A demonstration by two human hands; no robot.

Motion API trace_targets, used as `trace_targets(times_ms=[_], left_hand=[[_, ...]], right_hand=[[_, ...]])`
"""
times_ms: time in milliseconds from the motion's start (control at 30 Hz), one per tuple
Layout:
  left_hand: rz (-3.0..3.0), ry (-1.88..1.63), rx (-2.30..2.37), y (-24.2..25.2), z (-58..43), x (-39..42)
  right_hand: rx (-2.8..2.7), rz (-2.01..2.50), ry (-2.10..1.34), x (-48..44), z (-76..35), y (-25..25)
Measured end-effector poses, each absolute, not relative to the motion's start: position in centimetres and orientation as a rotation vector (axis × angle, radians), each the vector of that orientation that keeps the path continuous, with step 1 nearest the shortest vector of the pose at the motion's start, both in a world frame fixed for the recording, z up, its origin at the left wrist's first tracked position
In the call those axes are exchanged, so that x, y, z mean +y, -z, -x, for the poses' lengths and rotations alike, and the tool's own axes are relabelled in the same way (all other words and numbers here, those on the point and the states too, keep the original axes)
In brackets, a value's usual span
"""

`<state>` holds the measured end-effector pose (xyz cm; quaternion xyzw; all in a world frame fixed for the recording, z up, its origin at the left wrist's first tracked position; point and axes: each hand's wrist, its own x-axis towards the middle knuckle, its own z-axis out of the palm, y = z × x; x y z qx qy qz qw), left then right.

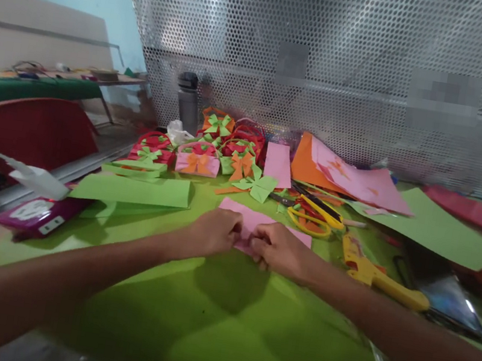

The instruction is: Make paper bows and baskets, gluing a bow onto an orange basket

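A pink paper sheet point(299, 235) is held over the green tabletop, in the middle of the head view. My left hand point(217, 230) is closed at its left part, with the fingers curled and pressed together. Close beside it, my right hand point(278, 247) pinches the sheet near its middle front edge. The fingers cover part of the sheet, so how it is folded there is hidden. Just beyond the hands lie a light green paper bow point(261, 185) and yellow-handled scissors point(315, 217).
Small paper bags with bows point(198, 161) stand at the back near a grey bottle point(187, 105). Green folded paper point(139, 190) and a purple box point(40, 217) lie left. A yellow glue gun point(376, 275) and large coloured sheets point(439, 227) lie right. Perforated metal point(360, 34) rises behind.
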<state>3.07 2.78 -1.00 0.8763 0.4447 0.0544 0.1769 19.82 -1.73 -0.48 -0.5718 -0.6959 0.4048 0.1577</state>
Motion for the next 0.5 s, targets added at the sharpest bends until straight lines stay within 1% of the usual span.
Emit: trace_targets(times_ms=[167, 367, 500], left_hand=[[-2.480, 0.029, 1.104, -0.2, -3.6, 4.9], [-2.349, 0.421, 0.882, -2.4, -5.0, 7.3], [-2.300, 0.517, 0.854, -2.6, -5.6, 7.8]], right_hand=[[-1.822, 1.554, -1.297, -1.8, -19.7, 1.4], [-1.806, 1.553, -1.279, -1.7, -19.4, 1.8], [-1.825, 1.558, -1.244, -1.6, -19.3, 1.8]])
